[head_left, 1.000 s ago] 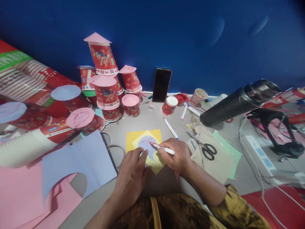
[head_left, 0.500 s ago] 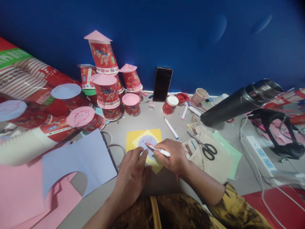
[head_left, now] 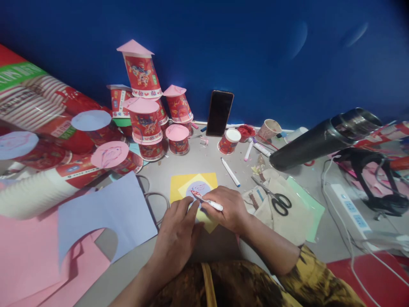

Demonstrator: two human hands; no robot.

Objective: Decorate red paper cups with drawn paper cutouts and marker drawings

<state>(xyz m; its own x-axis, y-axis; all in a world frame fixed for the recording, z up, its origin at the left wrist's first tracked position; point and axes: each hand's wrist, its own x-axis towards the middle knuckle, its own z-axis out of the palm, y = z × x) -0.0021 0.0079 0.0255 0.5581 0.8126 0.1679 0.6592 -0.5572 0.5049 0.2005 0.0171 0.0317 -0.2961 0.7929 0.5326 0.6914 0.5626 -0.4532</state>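
My right hand point(head_left: 228, 209) grips a white marker with a red tip point(head_left: 206, 200), its tip resting on a lilac paper circle point(head_left: 198, 188). The circle lies on yellow paper squares point(head_left: 179, 184) on the grey table. Fingers together and flat, my left hand point(head_left: 177, 232) presses down on the lower left edge of the circle and the yellow paper.
Red paper cups with pink lids point(head_left: 145, 119) are stacked at the back left beside a leaning phone point(head_left: 219, 113). Lilac point(head_left: 105, 213) and pink sheets point(head_left: 25, 256) lie left. Scissors point(head_left: 271, 197), a loose marker point(head_left: 230, 172), a dark flask point(head_left: 322, 138) and a power strip point(head_left: 348, 211) are on the right.
My right hand has slid the marker tip leftward across the lilac circle. My left hand has stayed in place on the paper.
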